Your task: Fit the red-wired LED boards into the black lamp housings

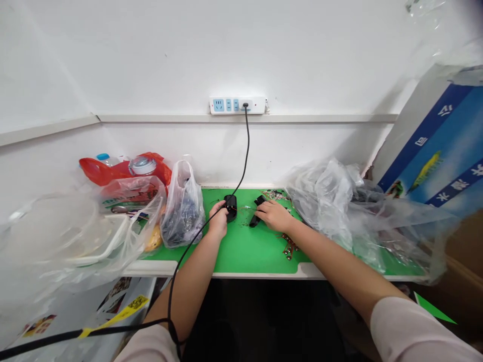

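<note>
My left hand (219,219) is closed on a rounded black part (231,208) at the middle of the green mat (260,256). To its right, my right hand (274,215) has its fingers on a long black piece (258,211), which lies slanted on the mat. A thin wire runs between the two black parts. Small parts with red wires (290,247) lie below my right wrist, and a pile of small metallic bits (275,194) sits behind my right hand.
Plastic bags (183,211) and a red bag (101,172) stand at the left. Crumpled clear plastic (332,196) and a blue box (433,151) are at the right. A black cable (247,146) hangs from the wall power strip (237,105); another crosses my left forearm.
</note>
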A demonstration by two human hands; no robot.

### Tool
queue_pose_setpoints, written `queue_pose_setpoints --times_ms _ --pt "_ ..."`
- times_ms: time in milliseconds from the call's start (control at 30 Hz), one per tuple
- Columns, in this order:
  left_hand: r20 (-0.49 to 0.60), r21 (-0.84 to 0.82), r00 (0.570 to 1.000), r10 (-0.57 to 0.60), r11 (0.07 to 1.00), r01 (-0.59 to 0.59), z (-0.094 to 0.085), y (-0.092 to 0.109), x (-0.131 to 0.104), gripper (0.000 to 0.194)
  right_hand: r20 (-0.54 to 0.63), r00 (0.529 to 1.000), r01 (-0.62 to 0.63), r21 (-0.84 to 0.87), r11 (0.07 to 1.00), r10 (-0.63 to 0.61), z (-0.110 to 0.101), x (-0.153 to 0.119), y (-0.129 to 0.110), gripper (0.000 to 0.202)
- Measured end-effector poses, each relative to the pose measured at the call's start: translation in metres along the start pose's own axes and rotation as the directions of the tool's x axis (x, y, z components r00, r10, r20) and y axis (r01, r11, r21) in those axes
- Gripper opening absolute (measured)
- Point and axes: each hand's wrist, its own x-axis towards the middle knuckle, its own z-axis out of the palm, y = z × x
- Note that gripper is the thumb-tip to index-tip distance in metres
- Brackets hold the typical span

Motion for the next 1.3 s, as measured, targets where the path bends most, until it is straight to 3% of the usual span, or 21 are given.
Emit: queue_pose_setpoints --times_ms 67,133,200,267,300,333,433,533,633,767,900,1067,1133,1200,1300 --pt "0.033 -0.030 0.996 -0.088 0.996 0.089 -0.006 0.012 0.000 0.038 -0.096 0.994 -0.044 -0.007 0.999 0.043 0.005 -0.012 0.002 0.030" --pt "0.133 -0.077 0.971 -0.197 0.975 0.208 -0.012 0.026 -0.003 0.031 -0.206 0.971 -0.120 -0.003 0.993 0.117 0.009 -0.019 0.003 0.033" --pt "0.304 -0.131 0.905 -0.297 0.928 0.348 -0.016 0.037 -0.008 0.030 -0.291 0.936 -0.199 0.019 0.980 0.196 0.010 -0.022 0.004 0.035" --pt "0.451 -0.171 0.832 -0.324 0.883 0.436 -0.019 0.043 -0.011 0.034 -0.343 0.904 -0.252 0.056 0.966 0.256 0.010 -0.021 0.005 0.037" --pt "0.469 -0.188 0.830 -0.301 0.885 0.427 -0.020 0.044 -0.011 0.036 -0.366 0.889 -0.267 0.078 0.961 0.277 0.010 -0.020 0.006 0.038" --pt "0.434 -0.186 0.862 -0.260 0.911 0.368 -0.021 0.043 -0.010 0.037 -0.391 0.872 -0.278 0.099 0.956 0.294 0.009 -0.019 0.007 0.039" --pt "0.200 -0.054 0.974 -0.102 0.992 0.115 -0.021 0.033 -0.002 0.042 -0.484 0.801 -0.331 0.132 0.934 0.353 0.008 -0.020 0.008 0.038" --pt "0.077 0.124 0.997 -0.009 0.992 0.000 -0.019 0.020 0.008 0.045 -0.540 0.742 -0.396 0.125 0.909 0.398 0.011 -0.024 0.003 0.037" --pt "0.075 0.251 0.996 0.058 0.965 -0.075 -0.016 0.011 0.012 0.039 -0.451 0.804 -0.409 0.054 0.911 0.388 0.016 -0.021 -0.010 0.037" --pt "0.112 0.377 0.987 0.119 0.913 -0.153 -0.014 0.006 0.010 0.034 -0.175 0.918 -0.360 0.006 0.933 0.356 0.026 -0.006 -0.027 0.037" --pt "0.133 0.446 0.982 0.137 0.876 -0.183 -0.019 0.004 0.011 0.033 0.006 0.942 -0.336 0.091 0.937 0.337 0.033 0.013 -0.031 0.035" --pt "0.177 0.462 0.974 0.141 0.862 -0.209 -0.022 0.002 0.014 0.029 0.051 0.969 -0.248 0.146 0.958 0.243 0.022 0.024 -0.017 0.035" --pt "0.186 0.461 0.971 0.147 0.860 -0.218 -0.022 0.001 0.015 0.025 -0.006 0.974 -0.221 0.186 0.957 0.226 0.007 0.015 -0.013 0.037" --pt "0.184 0.463 0.970 0.161 0.856 -0.230 -0.021 0.002 0.014 0.021 -0.172 0.944 -0.235 0.242 0.941 0.280 -0.014 -0.010 -0.016 0.037" --pt "0.167 0.473 0.967 0.195 0.845 -0.252 -0.021 0.003 0.009 0.022 -0.439 0.801 -0.273 0.338 0.901 0.408 -0.052 -0.084 -0.037 0.038"
